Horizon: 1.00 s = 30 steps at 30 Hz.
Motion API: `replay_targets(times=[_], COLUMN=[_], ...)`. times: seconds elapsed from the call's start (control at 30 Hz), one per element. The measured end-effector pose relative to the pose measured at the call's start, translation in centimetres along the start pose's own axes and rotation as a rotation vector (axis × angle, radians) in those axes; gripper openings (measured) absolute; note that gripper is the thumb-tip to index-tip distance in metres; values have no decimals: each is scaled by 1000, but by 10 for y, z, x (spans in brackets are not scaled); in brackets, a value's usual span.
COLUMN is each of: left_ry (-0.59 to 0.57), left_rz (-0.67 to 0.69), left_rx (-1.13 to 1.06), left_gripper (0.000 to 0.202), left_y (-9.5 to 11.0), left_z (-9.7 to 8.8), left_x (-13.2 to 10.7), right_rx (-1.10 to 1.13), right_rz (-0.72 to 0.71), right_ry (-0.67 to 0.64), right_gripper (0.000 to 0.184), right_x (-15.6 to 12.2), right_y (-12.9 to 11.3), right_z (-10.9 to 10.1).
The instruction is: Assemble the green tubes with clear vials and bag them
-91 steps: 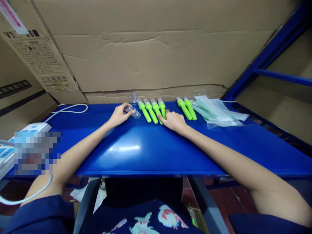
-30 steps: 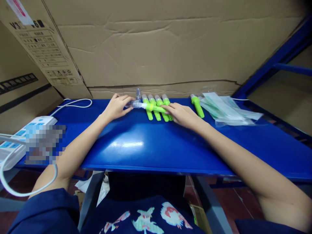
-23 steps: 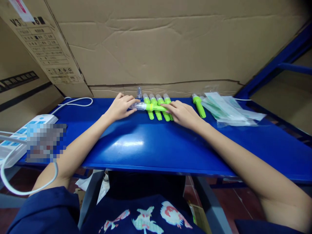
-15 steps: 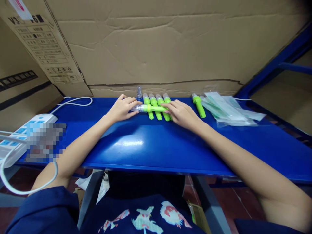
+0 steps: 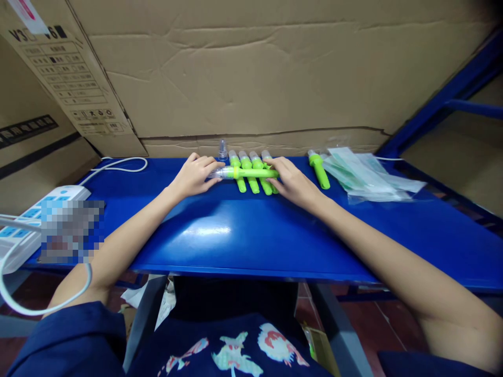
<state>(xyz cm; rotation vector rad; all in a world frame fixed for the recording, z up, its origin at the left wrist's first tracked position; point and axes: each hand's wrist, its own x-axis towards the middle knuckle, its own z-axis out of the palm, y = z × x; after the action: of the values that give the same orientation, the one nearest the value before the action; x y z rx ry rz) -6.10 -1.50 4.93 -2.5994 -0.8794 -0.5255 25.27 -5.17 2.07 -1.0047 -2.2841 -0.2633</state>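
Between my two hands, level and crosswise above the table, is a bright green plastic handle with a clear cap (image 5: 255, 173); its exact kind I cannot make out. My left hand (image 5: 195, 174) pinches the clear cap end. At the other end, the fingers of my right hand (image 5: 291, 179) close on the green tip. Just behind it, several similar green handles with clear caps (image 5: 241, 184) lie side by side, partly hidden by the held one and my right fingers. A loose clear cap (image 5: 222, 150) stands upright by the cardboard.
Another green handle (image 5: 321, 173) lies right of my right hand, beside a pile of clear plastic packets (image 5: 369, 173). A white power strip (image 5: 58, 195) with a cable is at the left. Cardboard (image 5: 243, 78) walls the back of the blue table (image 5: 251, 235).
My right fingers have shifted slightly on the green end, and more of the handle shows. Both hands still hold it in nearly the same place.
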Motion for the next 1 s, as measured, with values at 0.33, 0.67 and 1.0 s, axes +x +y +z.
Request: replay_targets(times=[0.33, 0.67, 1.0], left_ry=[5, -17, -14], left_rz=[7, 11, 14], left_rx=[-26, -35, -18], left_gripper=[42, 43, 41], left_y=[-2, -2, -2], left_z=[-2, -3, -2], left_x=[0, 0, 0], right_rx=[37, 36, 61], right_rz=[71, 115, 89], right_ry=[101, 89, 97], right_gripper=[18, 19, 21], right_x=[1, 0, 0], right_y=[-1, -1, 5], right_z=[-4, -6, -3])
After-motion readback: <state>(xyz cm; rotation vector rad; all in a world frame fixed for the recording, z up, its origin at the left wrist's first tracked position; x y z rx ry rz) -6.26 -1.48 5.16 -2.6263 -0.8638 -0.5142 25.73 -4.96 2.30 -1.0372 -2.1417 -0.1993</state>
